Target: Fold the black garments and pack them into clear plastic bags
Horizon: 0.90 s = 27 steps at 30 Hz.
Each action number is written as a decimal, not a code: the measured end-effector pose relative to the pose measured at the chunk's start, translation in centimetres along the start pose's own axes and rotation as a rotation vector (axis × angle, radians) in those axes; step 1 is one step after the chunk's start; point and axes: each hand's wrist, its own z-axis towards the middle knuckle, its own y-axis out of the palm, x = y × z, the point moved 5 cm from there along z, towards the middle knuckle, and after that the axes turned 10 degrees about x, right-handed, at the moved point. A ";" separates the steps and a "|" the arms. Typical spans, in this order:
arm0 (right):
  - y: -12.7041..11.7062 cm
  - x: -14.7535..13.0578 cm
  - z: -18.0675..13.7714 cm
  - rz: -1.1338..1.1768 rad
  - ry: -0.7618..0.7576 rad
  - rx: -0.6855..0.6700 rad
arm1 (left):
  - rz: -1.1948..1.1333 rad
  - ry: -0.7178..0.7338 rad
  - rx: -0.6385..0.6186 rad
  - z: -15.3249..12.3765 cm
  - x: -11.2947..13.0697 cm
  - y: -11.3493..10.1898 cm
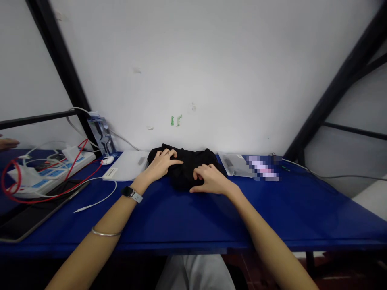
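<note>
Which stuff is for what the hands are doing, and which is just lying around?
For the job, it seems:
black cloth
left hand
right hand

Just lying about:
bottle
power strip
dark flat device
left plastic pouch
right plastic pouch

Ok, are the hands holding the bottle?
No, the bottle stands apart, while the left hand and right hand are at the black cloth.

A cloth bundle (pixel 181 175) lies near mid-length on the desk (pixel 193 219), in front of the wall (pixel 211 76). The left packet (pixel 125 163) lies just left of the bundle, the right packet (pixel 242 167) just right. An obscured item (pixel 263 168) lies right of the latter. A bottle (pixel 103 135) stands behind and left of the left packet. Farther left, a power strip (pixel 51 174) lies behind a tablet (pixel 34 213).
</note>
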 end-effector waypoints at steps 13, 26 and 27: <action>-6.8 5.7 -0.3 0.206 0.354 0.469 | -0.052 -0.468 0.311 0.8 -7.4 -5.8; -20.4 4.3 0.3 0.211 0.229 1.054 | -0.032 -0.461 0.515 4.2 -3.7 -18.7; -20.0 5.3 1.3 0.195 0.246 1.024 | -0.026 -0.465 0.466 4.5 -4.5 -17.6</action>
